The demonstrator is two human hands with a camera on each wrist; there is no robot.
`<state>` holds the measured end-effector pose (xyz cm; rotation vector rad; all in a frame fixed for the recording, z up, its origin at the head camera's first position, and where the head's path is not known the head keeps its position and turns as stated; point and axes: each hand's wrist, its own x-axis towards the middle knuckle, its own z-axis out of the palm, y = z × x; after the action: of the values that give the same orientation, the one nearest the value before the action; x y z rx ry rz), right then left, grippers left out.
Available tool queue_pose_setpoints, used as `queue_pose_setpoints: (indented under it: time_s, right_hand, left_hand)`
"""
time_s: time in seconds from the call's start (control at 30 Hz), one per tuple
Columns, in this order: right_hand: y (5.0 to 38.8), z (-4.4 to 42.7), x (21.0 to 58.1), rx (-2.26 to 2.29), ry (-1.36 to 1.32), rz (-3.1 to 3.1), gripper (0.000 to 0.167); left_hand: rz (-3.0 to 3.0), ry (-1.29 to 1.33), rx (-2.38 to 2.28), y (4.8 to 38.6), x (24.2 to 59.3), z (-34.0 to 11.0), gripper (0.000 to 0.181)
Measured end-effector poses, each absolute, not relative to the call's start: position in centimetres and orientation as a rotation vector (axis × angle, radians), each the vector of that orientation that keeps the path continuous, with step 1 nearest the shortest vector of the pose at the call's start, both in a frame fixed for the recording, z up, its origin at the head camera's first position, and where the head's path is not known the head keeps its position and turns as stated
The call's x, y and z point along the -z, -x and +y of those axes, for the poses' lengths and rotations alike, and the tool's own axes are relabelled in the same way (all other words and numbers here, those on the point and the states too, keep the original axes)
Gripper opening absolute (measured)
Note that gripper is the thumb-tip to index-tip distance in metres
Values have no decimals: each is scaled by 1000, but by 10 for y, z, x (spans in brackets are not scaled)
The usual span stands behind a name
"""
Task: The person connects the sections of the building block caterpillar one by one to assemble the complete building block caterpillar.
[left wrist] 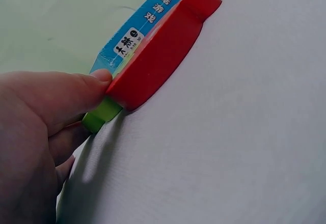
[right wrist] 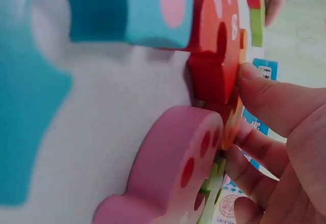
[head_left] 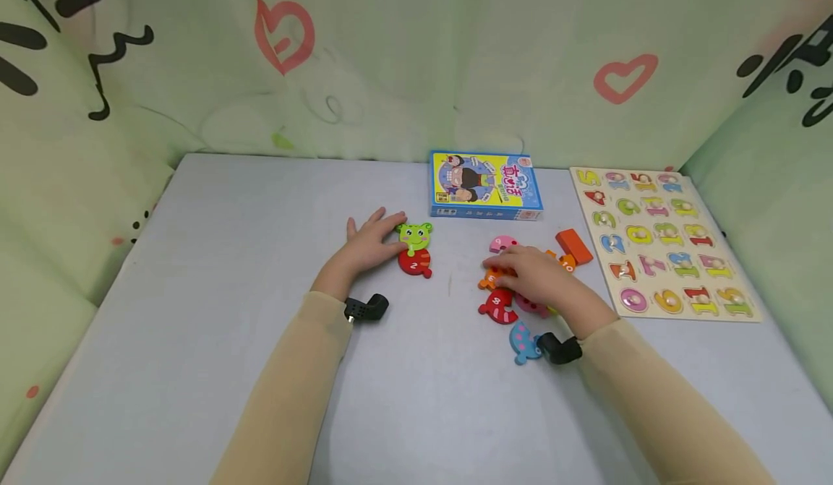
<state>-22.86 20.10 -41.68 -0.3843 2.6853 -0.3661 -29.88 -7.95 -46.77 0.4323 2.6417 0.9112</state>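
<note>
In the head view, my left hand (head_left: 372,245) holds a green frog-faced block (head_left: 415,236) by its left side, thumb and index finger at its edge. A red striped block (head_left: 415,262) adjoins it below; in the left wrist view, the thumb tip lies where the red block (left wrist: 163,51) meets the green. My right hand (head_left: 536,274) pinches an orange block (head_left: 489,280) between thumb and fingers, partly hidden. Around it lie a red striped block (head_left: 500,307), a pink spotted block (right wrist: 170,155), another pink block (head_left: 502,243) and a blue spotted block (head_left: 523,342).
A blue and yellow box (head_left: 484,185) lies at the back of the table (head_left: 228,268). To the right is a board (head_left: 664,246) of colourful number shapes. An orange rectangular block (head_left: 574,246) lies between the board and the right hand.
</note>
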Motion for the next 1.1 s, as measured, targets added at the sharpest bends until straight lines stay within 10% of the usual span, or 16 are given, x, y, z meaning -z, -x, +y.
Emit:
queue_pose_setpoints:
  time_s: [1.1]
  right_hand:
    - [234,188,419,368,391,2588,64]
  left_hand:
    - [2645,-422,-924,301,468,-79,56]
